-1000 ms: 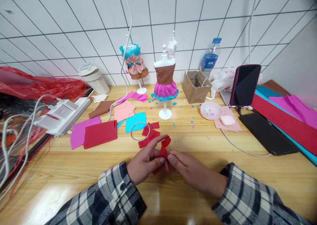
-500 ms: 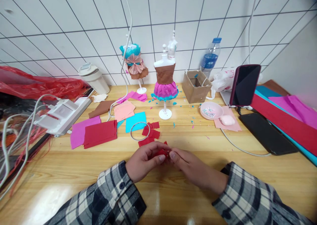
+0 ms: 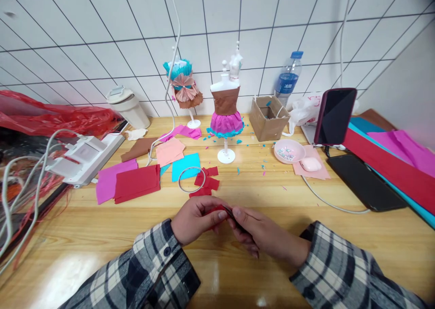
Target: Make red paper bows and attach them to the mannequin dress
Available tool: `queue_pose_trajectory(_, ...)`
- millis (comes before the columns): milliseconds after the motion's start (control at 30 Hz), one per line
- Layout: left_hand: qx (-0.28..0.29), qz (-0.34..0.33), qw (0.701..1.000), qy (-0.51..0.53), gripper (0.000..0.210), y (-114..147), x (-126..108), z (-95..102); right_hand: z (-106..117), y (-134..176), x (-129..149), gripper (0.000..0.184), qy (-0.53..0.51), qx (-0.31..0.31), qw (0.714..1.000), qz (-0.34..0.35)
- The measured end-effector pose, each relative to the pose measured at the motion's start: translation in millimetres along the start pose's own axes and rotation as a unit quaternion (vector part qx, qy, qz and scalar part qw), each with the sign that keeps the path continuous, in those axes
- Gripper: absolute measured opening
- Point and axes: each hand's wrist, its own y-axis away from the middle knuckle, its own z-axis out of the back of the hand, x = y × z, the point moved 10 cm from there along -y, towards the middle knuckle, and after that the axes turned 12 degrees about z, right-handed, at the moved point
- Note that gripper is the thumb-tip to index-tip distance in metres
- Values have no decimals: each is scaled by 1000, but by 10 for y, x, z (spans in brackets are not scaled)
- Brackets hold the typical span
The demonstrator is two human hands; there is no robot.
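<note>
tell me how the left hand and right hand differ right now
The left hand holds a red piece, while the right hand grips a slim dark item. The left hand points rightward; the right hand points leftward, its lower fingers curled beneath. Both emerge from plaid sleeves.

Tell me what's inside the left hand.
Part of a red piece shows in the left hand; the hand covers the rest, so the piece's full shape cannot be seen.
</note>
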Motion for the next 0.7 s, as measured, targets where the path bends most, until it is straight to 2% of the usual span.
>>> queue_pose_trajectory(100, 9, -34, 999, 3, 27, 37, -91, -5, 18, -19, 4, 49, -27, -10, 999, 18)
queue_pose_trajectory(200, 15, -34, 999, 5, 32, 47, -105, 6, 38, -31, -17, 47, -28, -16, 999, 17)
queue_pose_trajectory(333, -31, -21, 999, -38, 37, 24, -80, 104, 85, -29, -44, 44, -31, -50, 998, -8)
queue_pose_trajectory(500, -53, -12, 997, -62, 41, -11, -64, 137, 24, -39, -55, 45, -77, -67, 995, -16)
queue_pose_trajectory(700, -91, -53, 992, -65, 35, 12, -135, 215, 29, -30, -71, 49, -83, -80, 993, -14)
